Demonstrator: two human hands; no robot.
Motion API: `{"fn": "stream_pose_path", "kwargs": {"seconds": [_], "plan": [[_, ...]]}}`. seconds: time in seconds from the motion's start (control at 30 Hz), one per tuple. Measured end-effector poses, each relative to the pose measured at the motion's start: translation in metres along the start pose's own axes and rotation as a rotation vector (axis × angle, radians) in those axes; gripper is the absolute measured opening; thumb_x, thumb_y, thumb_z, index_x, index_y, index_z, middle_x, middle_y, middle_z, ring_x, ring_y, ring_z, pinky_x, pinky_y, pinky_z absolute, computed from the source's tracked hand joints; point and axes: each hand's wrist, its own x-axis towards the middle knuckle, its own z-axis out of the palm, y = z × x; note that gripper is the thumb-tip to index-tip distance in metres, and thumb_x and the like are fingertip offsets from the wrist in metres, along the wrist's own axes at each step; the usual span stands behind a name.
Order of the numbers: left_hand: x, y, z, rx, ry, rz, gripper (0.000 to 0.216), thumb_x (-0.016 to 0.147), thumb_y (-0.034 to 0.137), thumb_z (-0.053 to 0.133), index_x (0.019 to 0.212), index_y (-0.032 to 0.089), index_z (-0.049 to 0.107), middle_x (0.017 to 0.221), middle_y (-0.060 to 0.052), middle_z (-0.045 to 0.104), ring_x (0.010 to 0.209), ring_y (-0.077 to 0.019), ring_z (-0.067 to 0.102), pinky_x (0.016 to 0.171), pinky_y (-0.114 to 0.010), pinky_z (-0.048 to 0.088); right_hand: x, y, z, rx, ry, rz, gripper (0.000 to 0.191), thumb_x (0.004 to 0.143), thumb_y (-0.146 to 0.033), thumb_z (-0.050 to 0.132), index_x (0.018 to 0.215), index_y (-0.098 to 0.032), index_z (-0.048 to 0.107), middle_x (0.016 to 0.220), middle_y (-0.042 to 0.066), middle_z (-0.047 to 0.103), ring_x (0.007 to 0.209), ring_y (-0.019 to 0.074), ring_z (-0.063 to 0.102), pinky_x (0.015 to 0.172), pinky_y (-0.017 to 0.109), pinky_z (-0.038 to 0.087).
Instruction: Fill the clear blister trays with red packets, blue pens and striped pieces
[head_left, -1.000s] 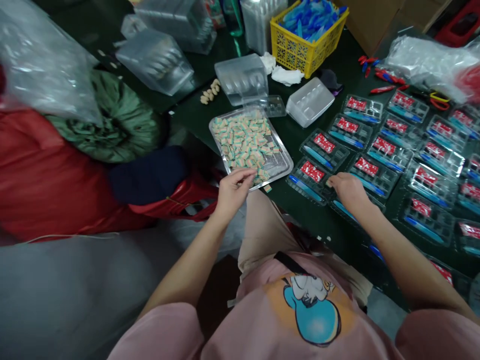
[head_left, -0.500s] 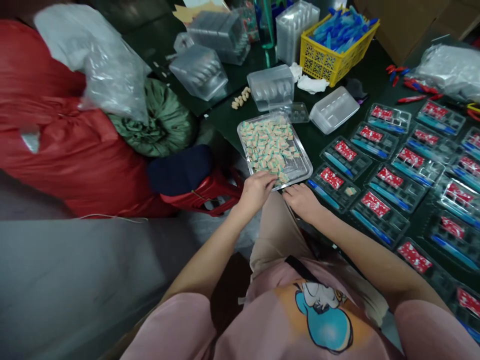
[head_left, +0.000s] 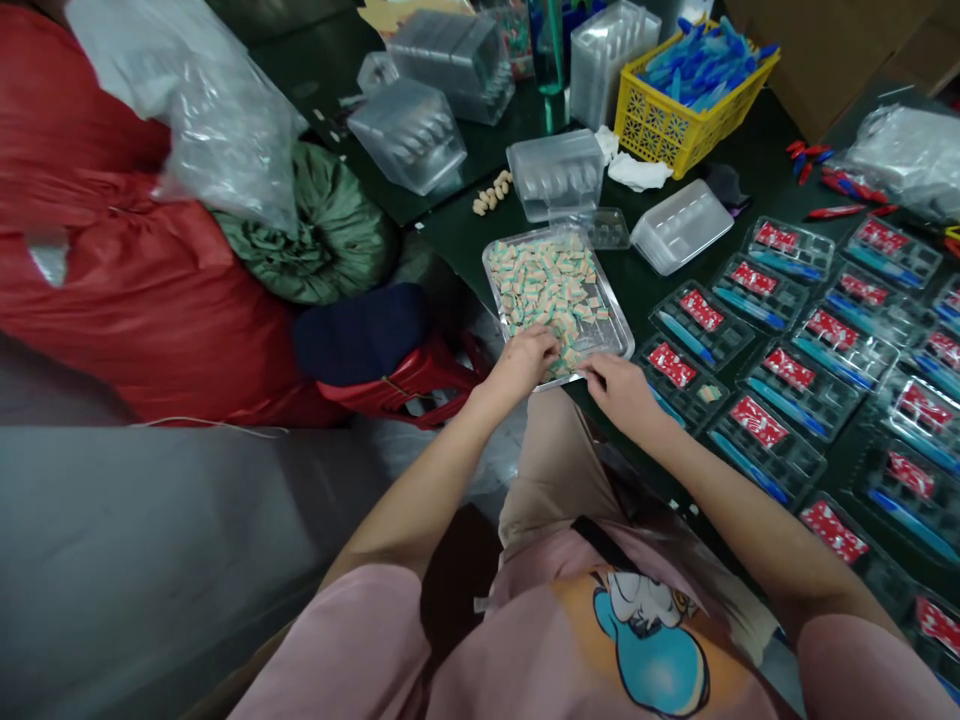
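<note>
A shallow metal tray [head_left: 619, 335] holds a heap of small pale pieces with green edges [head_left: 547, 275]. My left hand [head_left: 527, 358] reaches over the tray's near rim with its fingers bent down among the pieces; anything in its fingertips is hidden. At the near right corner of the tray is my right hand [head_left: 621, 395], thumb and fingers drawn together beside the rim. What those fingers hold, if anything, is too small to make out. Right of that hand lies a clear blister tray [head_left: 694, 410] with a red patterned packet [head_left: 672, 364], a blue pen and one pale piece [head_left: 709, 394].
Rows of similar blister trays [head_left: 787, 385] cover the table's right side. Behind the metal tray stand stacked clear plastic trays [head_left: 409, 135], an open clear shell [head_left: 682, 228] and a yellow basket [head_left: 652, 130] of blue pens. Red sacks [head_left: 142, 290] and a red stool [head_left: 390, 395] are left.
My right hand has lifted from the table edge to the tray's near corner, its fingers now drawn together. My left hand has moved slightly farther in over the pieces. The view has shifted a little.
</note>
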Motion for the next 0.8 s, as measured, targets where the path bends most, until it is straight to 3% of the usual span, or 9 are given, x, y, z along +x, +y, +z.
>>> {"fn": "stream_pose_path", "kwargs": {"seconds": [0.17,0.3,0.53,0.8], "plan": [[0.004,-0.006,-0.004,-0.092,0.023,0.007,0.011,0.074,0.007,0.058,0.069,0.017,0.059,0.078,-0.003,0.061,0.077,-0.0164,0.057,0.072,-0.029,0.045,0.039,0.009,0.001,0.198,-0.029,0.147,0.022,0.083,-0.011,0.053,0.097,-0.019,0.068,0.087,0.003,0.068,0.082,0.0173,0.062,0.080,0.028,0.045],[0.010,-0.007,-0.004,-0.095,0.005,-0.008,0.013,0.077,0.007,0.056,0.070,0.018,0.058,0.078,-0.003,0.062,0.076,-0.0157,0.057,0.072,-0.028,0.044,0.056,0.010,0.011,0.130,-0.100,0.246,0.025,0.080,-0.011,0.056,0.099,-0.020,0.070,0.081,0.001,0.069,0.080,0.0178,0.062,0.078,0.028,0.045],[0.012,-0.010,-0.001,-0.086,-0.026,0.022,0.016,0.074,0.003,0.054,0.073,0.017,0.059,0.078,-0.003,0.061,0.078,-0.0162,0.058,0.073,-0.028,0.044,0.058,0.008,0.016,-0.032,-0.177,0.264,0.008,0.081,-0.022,0.066,0.087,-0.019,0.071,0.080,0.005,0.069,0.081,0.0202,0.062,0.075,0.029,0.044],[0.010,-0.007,-0.003,-0.004,-0.002,0.009,0.012,0.075,0.008,0.060,0.080,0.018,0.063,0.075,-0.002,0.058,0.075,-0.0172,0.055,0.069,-0.029,0.042,0.056,0.016,0.026,0.000,-0.121,0.258,0.017,0.077,-0.020,0.069,0.094,-0.019,0.070,0.089,0.005,0.067,0.086,0.0200,0.061,0.079,0.030,0.046]]}}
